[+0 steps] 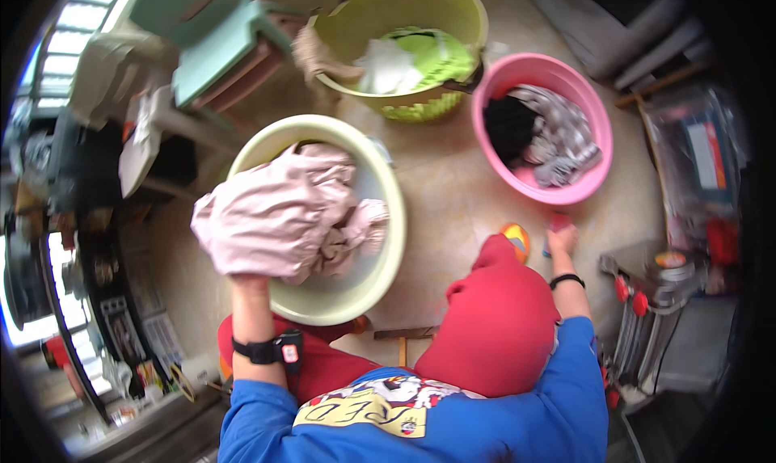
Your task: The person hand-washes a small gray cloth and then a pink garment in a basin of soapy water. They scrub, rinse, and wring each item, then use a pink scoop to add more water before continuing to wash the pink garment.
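Note:
A bundled pale pink cloth (pixel 276 214) lies partly inside a pale yellow-green basin (pixel 397 220) and hangs over its left rim. My left hand (pixel 250 281) is at the lower left edge of this cloth and grips it, its fingers hidden by the folds. On the right, my right hand (pixel 565 239) is down near the floor, just below a pink basin (pixel 600 184). It holds a small red and blue item (pixel 559 222), too blurred to name. In the pink basin are a black cloth (pixel 509 129) and a grey-and-white patterned cloth (pixel 561 136).
Ahead stands a yellow-green laundry basket (pixel 400 5) with green and white cloths (pixel 436 57) inside and a beige cloth over its rim. Stacked plastic stools (pixel 218 57) are at upper left. A metal-framed item (pixel 655 281) stands at right, and a shelf (pixel 103 269) at left.

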Tool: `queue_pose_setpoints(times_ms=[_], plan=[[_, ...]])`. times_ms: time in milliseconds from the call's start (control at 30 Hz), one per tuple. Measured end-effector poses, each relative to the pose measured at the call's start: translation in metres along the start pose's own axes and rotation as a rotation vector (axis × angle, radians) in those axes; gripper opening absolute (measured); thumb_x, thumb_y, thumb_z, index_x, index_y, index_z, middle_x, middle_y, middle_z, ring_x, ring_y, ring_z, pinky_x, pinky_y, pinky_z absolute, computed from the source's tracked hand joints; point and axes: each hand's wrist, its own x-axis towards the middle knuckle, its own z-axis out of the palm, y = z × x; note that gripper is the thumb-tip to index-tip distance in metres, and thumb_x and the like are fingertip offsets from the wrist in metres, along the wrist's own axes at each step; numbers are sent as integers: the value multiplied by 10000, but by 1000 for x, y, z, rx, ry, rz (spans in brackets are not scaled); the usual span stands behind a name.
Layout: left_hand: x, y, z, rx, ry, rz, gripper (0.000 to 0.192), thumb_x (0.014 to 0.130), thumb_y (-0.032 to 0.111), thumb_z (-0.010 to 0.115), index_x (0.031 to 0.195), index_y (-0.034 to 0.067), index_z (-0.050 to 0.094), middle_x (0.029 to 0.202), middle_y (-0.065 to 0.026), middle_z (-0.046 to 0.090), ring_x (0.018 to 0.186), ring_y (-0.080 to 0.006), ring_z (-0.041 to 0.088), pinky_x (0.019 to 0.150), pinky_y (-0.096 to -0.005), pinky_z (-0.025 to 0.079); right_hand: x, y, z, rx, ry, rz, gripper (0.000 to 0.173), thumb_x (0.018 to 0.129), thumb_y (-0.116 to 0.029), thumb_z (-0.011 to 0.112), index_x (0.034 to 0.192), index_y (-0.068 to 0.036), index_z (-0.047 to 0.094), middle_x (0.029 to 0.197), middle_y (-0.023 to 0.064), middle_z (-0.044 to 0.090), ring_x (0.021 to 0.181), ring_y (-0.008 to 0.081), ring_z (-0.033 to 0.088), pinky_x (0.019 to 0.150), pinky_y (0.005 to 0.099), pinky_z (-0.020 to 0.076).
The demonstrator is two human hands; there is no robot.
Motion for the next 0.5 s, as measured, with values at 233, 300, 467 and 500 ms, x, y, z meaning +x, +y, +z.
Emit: queue_pose_setpoints(times_ms=[233,300,467,500], plan=[[6,8,18,-460,211,-362,606,992,456,259,1464,85,178,1506,-117,251,1373,-271,256,1142,-398,203,24,17,8,162,3,89,735,612,-321,786,1185,47,508,1190,255,551,1111,383,545,991,416,418],[6,10,18,-482,153,-357,597,995,443,263,1461,78,184,1498,-122,264,1365,-273,270,1140,-398,209,30,32,15,356,21,70,734,607,-308,795,1185,46,512,1177,252,558,1101,380,550,974,405,427],[-1,8,14,-543,-109,-271,572,1000,407,276,1437,41,236,1455,-139,336,1326,-285,339,1121,-419,258,27,70,17,620,89,-175,620,667,-209,784,1156,62,514,1080,171,613,974,279,604,877,364,474],[-3,7,13,-575,-105,-267,583,991,428,285,1425,39,262,1441,-147,352,1310,-297,357,1113,-429,272,21,73,8,654,26,-131,566,714,-212,761,1153,52,521,1073,154,615,950,253,608,857,356,480]])
